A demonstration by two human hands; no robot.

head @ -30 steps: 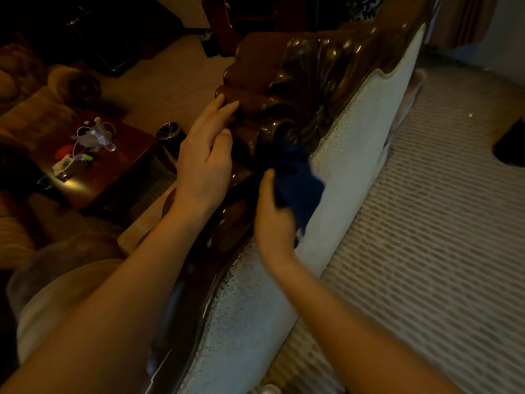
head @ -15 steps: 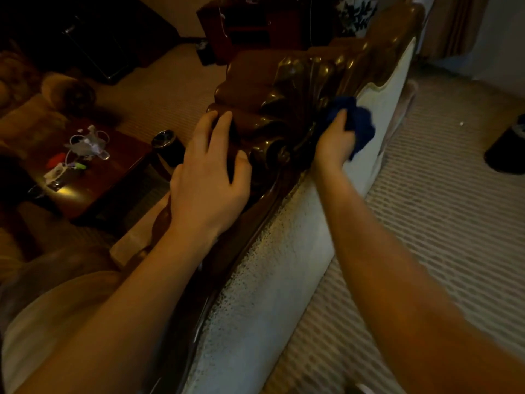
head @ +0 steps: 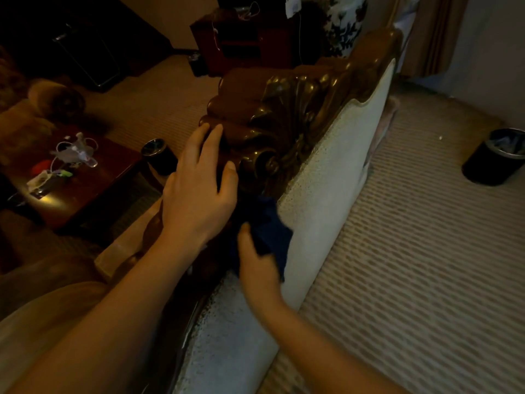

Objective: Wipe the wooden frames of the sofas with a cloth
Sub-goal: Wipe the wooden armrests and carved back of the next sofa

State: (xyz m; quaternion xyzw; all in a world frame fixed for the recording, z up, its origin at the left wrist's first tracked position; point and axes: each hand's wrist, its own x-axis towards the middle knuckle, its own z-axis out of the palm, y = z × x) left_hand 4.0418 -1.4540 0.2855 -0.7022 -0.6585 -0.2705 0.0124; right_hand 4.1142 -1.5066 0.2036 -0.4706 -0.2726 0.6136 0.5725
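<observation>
The sofa's carved wooden frame (head: 287, 115) runs along the top of its pale upholstered back (head: 326, 194), with a dark shell-shaped crest in the middle of the view. My left hand (head: 199, 194) rests on the near side of the crest, fingers spread over the carved scrolls. Just below the crest, my right hand (head: 258, 268) holds a dark blue cloth (head: 270, 223) against the frame where the wood meets the upholstery. Its fingers are hidden under the cloth.
A dark wooden coffee table (head: 93, 180) with small clutter stands at the left, a black cylindrical bin (head: 159, 156) beside it. Another black bin (head: 494, 157) sits on the striped carpet at the right. A dark cabinet (head: 241, 41) and a patterned vase (head: 343, 27) stand behind the sofa.
My right hand has drawn the cloth back down from the upper right side of the crest to the frame below it. My left hand stays on the crest, fingers stretched a little further.
</observation>
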